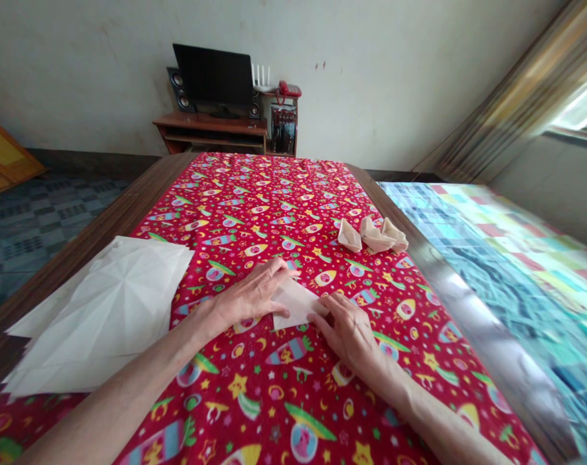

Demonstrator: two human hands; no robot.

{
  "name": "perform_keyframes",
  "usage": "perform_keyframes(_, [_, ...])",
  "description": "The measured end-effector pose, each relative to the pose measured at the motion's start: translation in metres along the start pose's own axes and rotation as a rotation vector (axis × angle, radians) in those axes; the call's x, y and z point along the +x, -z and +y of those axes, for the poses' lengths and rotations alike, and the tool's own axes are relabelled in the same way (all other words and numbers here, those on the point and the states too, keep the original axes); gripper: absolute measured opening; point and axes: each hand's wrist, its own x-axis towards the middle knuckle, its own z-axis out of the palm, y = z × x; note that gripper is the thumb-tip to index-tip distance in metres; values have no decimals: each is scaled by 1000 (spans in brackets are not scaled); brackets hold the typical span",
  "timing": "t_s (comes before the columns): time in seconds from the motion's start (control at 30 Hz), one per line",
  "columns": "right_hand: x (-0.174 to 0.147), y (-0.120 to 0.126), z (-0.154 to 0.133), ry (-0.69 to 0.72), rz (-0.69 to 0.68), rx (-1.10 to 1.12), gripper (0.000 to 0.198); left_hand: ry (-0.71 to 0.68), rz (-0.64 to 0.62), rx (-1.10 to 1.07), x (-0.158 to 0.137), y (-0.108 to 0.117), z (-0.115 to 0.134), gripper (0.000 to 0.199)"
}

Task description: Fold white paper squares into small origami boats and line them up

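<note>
A small piece of folded white paper (297,302) lies on the red patterned cloth in front of me. At its left side, my left hand (254,290) holds it, with the thumb on the near part and the fingers at the far edge. My right hand (349,326) pinches its right corner between thumb and fingers. To the left, beside my left forearm, rests a stack of white paper sheets (123,284), the top one creased in lines spreading from a centre. Beyond my right hand sit several folded paper shapes (378,236) in a close group.
The red cloth (293,387) covers most of a brown table (104,219). A bed with a checkered cover (530,226) adjoins its right side. Past the far end stand a desk (216,126) with a monitor (216,74), speakers and a red telephone (288,89).
</note>
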Motion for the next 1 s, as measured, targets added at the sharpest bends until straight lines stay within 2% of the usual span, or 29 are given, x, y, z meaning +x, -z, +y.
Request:
perform_keyframes(0.17, [7, -4, 5, -51, 18, 62, 15, 110, -7, -27, 3, -1, -1, 73])
perform_keyframes(0.3, [23, -1, 14, 43, 47, 95, 8, 194, 74, 25, 0, -1, 5, 49])
perform_keyframes(0.4, [37, 1, 20, 130, 5, 107, 6, 240, 124, 99, -3, -1, 12, 33])
perform_keyframes(0.53, [47, 1, 25, 116, -47, 139, 8, 260, 153, 113, -6, -5, 12, 25])
perform_keyframes(0.67, [46, -4, 27, 107, -22, 209, 5, 239, 213, 42, -9, -9, 5, 13])
perform_keyframes(0.8, [41, -5, 28, 195, 25, 200, 11, 132, 253, 5, -15, -6, 2, 10])
perform_keyframes(0.9, [37, -1, 27, 298, 20, 74, 18, 12, 221, 115, -21, 1, 6, 16])
perform_keyframes(1.0, [33, 4, 25, 400, -7, -60, 21, -55, 125, 234, -27, 10, 14, 17])
